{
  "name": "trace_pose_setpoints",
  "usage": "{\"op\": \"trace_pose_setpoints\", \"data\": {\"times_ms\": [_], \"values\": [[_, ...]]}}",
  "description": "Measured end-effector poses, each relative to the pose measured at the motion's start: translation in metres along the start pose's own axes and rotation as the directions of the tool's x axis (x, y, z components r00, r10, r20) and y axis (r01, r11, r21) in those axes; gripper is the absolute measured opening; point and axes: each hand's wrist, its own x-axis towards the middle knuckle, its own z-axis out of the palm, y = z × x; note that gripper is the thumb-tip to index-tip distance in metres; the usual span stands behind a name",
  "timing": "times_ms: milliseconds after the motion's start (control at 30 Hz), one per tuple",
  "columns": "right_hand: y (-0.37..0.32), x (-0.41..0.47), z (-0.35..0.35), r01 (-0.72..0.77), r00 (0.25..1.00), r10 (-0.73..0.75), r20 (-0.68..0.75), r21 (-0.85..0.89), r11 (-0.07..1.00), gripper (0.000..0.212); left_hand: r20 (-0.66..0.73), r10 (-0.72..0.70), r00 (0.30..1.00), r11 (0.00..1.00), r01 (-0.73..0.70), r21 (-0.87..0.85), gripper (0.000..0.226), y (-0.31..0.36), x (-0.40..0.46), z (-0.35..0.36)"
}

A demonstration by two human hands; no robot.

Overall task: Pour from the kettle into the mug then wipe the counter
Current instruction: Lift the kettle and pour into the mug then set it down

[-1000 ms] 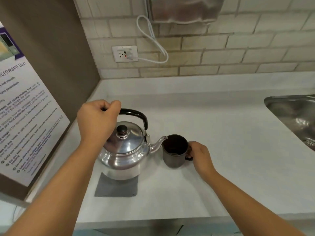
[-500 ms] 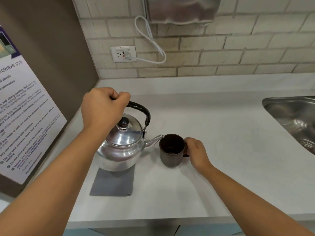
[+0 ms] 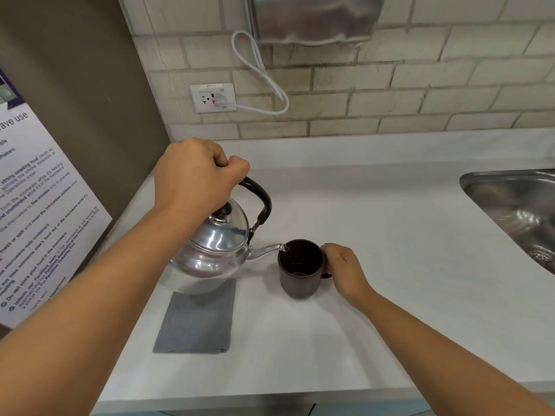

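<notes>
A shiny metal kettle (image 3: 213,250) with a black handle hangs above the counter, tilted to the right. My left hand (image 3: 195,175) is closed around the top of its handle. The spout tip sits over the left rim of a dark brown mug (image 3: 298,271) that stands on the white counter (image 3: 390,250). My right hand (image 3: 345,270) grips the mug's handle on its right side. A folded grey cloth (image 3: 196,321) lies flat on the counter, just below and in front of the kettle.
A steel sink (image 3: 516,211) is set into the counter at the right. A brown side panel with a printed notice (image 3: 39,223) stands at the left. On the tiled back wall are a socket (image 3: 212,97) with a white cable and a metal dispenser (image 3: 315,19).
My left hand has lifted the kettle off the grey cloth and tipped it to the right, bringing the spout over the mug's rim. My right hand stays on the mug handle.
</notes>
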Motion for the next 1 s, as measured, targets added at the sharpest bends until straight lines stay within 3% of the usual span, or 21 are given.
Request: {"op": "trace_pose_setpoints", "data": {"times_ms": [1000], "values": [[0.002, 0.0, 0.0, -0.007, 1.0, 0.007, -0.002, 0.014, 1.0, 0.032, 0.062, 0.123, 0.99, 0.985, -0.13, 0.111, 0.031, 0.013, 0.009, -0.007]]}}
